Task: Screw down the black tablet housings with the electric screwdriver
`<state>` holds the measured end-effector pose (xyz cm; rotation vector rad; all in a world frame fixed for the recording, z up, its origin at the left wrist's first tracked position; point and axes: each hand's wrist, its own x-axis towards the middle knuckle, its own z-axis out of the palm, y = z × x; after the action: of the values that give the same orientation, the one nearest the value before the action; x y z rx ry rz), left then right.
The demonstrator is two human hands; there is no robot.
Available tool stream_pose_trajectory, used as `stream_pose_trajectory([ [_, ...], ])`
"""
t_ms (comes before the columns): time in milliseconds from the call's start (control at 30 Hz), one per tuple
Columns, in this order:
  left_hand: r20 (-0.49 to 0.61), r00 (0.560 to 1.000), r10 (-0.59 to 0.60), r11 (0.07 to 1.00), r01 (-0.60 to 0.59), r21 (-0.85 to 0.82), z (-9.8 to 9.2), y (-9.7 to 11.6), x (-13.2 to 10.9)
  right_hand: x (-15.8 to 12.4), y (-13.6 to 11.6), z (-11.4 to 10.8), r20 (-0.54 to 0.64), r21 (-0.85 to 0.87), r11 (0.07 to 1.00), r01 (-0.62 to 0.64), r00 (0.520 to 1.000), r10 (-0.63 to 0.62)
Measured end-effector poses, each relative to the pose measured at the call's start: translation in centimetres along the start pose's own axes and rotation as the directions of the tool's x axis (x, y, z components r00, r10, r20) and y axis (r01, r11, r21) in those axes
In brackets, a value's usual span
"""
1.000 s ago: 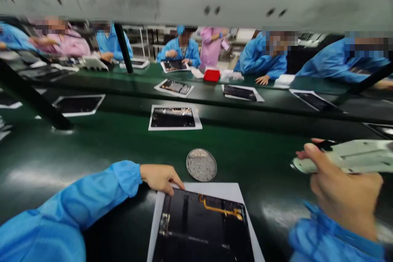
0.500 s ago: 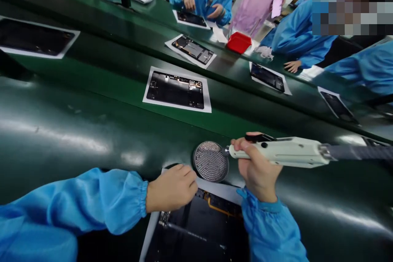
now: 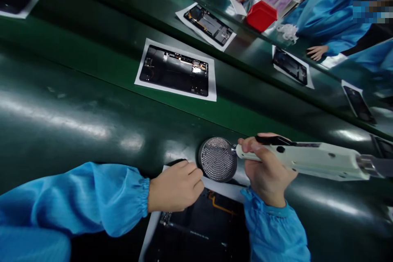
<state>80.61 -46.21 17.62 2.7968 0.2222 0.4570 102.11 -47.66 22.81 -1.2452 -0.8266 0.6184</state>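
My right hand (image 3: 268, 172) is wrapped round a pale electric screwdriver (image 3: 319, 159) with a black lever, held nearly level. Its tip end reaches over the right side of a round, dimpled metal screw dish (image 3: 217, 161); whether it touches is unclear. Just left of the dish, my left hand (image 3: 176, 186) is closed, fingers curled down over the upper edge of an opened tablet (image 3: 199, 233). Whatever those fingers hold, if anything, is hidden. The tablet, dark with an orange flex cable, lies on a white sheet (image 3: 152, 229) below both hands.
Across the green bench (image 3: 76, 102) lie several more opened tablets on white sheets, the nearest tablet (image 3: 175, 71) straight ahead. A red bin (image 3: 261, 16) stands at the far side beside crumpled white material (image 3: 287, 32). Co-workers in blue sleeves (image 3: 334, 12) sit opposite.
The view has tilted down and shifted, so the far bench appears higher. The screwdriver tip stays over the dish. My left hand remains closed at the tablet's edge.
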Motion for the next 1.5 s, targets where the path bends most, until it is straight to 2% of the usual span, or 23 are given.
stream_pose_trajectory([
  [133,-0.032,0.999,0.000,1.000,0.000,0.002,0.2,0.1,-0.1,0.0,0.2,0.1,-0.019,-0.004,1.000,-0.014,1.000,0.014],
  [333,0.017,1.000,0.000,1.000,0.000,0.004,0.0,0.1,0.1,-0.1,-0.2,0.2,0.010,-0.009,1.000,0.002,1.000,-0.002],
  [533,0.100,0.995,0.008,1.000,-0.009,0.014,-0.8,0.0,0.4,-1.6,-4.1,-0.9,-0.041,-0.038,0.996,0.080,0.996,-0.082],
  [700,0.102,0.995,0.006,1.000,-0.006,-0.001,-0.6,0.1,0.6,-4.6,-6.0,-1.7,0.008,-0.034,0.996,0.085,0.996,-0.085],
  [867,0.129,0.991,0.043,0.997,-0.035,-0.065,0.2,-0.3,0.9,-7.0,-4.8,-1.1,0.114,-0.001,0.995,0.098,0.989,-0.098],
  [1000,0.134,0.990,0.047,0.995,-0.035,-0.088,0.6,-0.9,1.2,-7.9,-3.4,-0.3,0.150,0.026,0.998,0.061,0.987,-0.064],
  [1200,0.073,0.997,0.031,0.998,-0.026,-0.058,0.8,-0.6,1.5,-8.6,-2.8,-0.4,0.166,0.009,1.000,-0.012,0.986,0.010],
  [1500,-0.014,0.994,0.111,0.994,-0.111,0.002,1.8,0.0,2.2,-9.0,-3.1,-1.1,0.192,0.011,1.000,0.016,0.981,-0.018],
])
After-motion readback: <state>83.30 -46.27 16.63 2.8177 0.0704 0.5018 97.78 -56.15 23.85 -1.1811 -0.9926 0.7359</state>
